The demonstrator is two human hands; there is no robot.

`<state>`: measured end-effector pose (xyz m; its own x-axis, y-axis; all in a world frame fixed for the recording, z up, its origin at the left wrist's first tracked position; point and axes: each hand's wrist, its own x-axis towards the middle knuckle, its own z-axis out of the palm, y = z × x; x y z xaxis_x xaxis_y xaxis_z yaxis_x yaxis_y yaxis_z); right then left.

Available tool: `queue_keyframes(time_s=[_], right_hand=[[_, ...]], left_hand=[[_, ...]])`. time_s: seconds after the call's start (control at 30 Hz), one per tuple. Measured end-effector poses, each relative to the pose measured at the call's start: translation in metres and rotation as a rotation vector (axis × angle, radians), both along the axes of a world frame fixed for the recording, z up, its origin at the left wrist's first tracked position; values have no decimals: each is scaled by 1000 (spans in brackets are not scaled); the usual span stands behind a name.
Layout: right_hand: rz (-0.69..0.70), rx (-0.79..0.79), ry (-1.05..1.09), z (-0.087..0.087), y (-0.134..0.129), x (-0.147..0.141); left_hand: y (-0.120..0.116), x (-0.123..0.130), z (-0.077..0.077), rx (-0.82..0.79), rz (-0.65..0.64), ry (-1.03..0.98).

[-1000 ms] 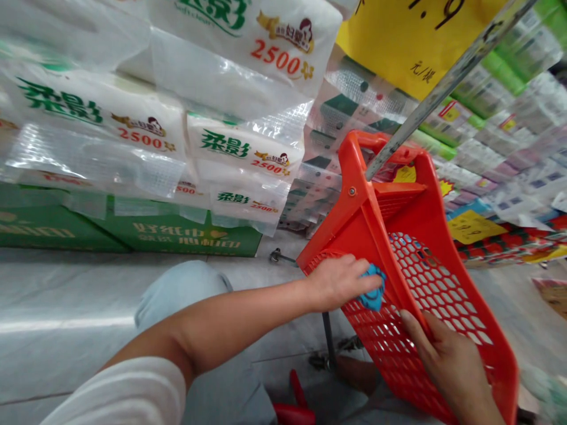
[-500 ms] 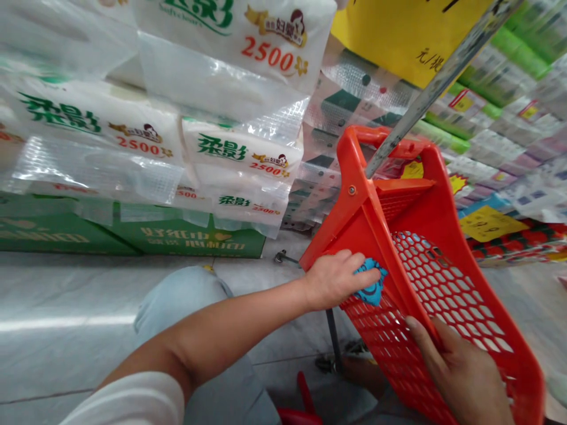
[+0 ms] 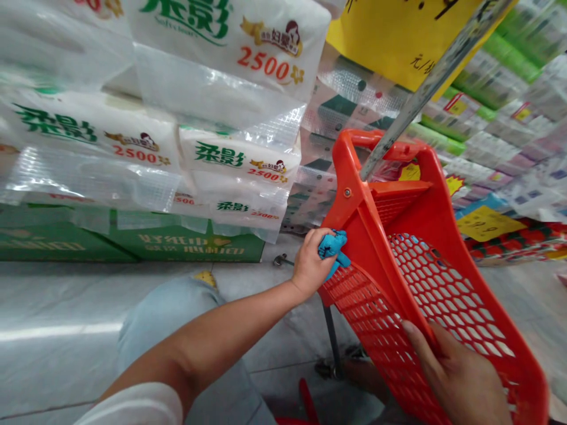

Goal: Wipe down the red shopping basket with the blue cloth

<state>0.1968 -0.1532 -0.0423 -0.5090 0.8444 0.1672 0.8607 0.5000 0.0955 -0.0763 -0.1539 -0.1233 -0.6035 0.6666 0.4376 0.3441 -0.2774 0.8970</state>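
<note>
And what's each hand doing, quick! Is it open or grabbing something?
Left hand: closed, holding a bunched blue cloth against the red plastic shopping basket.
Right hand: closed, gripping the basket's edge.

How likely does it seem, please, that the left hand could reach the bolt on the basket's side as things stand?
Probably yes: the left hand is at the basket, below the bolt, and nothing visible stands between them, though the blue cloth in its grip might touch first.
</note>
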Motion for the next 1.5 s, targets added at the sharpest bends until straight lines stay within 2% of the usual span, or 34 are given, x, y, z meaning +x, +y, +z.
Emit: queue_keyframes(time_s=[0.1,0.17,0.2,0.27,0.37,0.43,0.5,0.57,0.63,0.7,0.77,0.87,0.93,0.97,1.1,1.17,1.27,1.3,1.37,1.43,1.5], right_hand=[[4,-23,-9,0,3,1],[8,-45,-8,1,2,-2],[16,-46,-4,2,2,-4],[28,-32,4,1,-1,-6],[45,12,-6,-2,-3,-6],[61,26,-20,-4,-3,-4],[71,39,-26,-6,-3,-3],[59,46,-29,-7,-5,-4],[48,62,-26,-7,-8,-7],[42,88,-13,-7,-10,-12],[56,108,19,-7,-11,-16],[82,113,67,-7,-10,-18],[94,123,93,-8,-9,-17],[105,126,100,-8,-9,-17],[133,129,126,-11,-9,-21],[135,150,143,-11,-10,-25],[147,176,162,-9,-10,-30],[152,177,171,-9,-10,-31],[148,175,184,-9,-10,-32],[125,174,191,-10,-10,-32],[99,178,193,-12,-11,-32]], left_hand=[[10,-20,37,107,-61,69],[16,-31,58,144,-17,59],[16,-33,64,140,7,69],[9,-25,65,90,-5,188],[-15,5,47,-7,-177,619],[-29,21,35,50,-268,915],[-35,20,33,163,-265,1011],[-31,2,39,203,-155,838],[-19,-20,48,154,8,543],[-7,-31,52,139,105,381],[-4,-26,47,135,56,391],[-14,-6,33,66,-193,605],[-18,-5,28,47,-250,693],[-17,-10,29,52,-213,683],[-5,-33,36,114,92,530],[-4,-30,33,145,78,559],[-11,-19,21,114,-111,716],[-12,-19,19,91,-131,761],[-11,-29,19,86,-50,743],[-5,-46,24,114,107,613],[0,-58,27,133,210,494]])
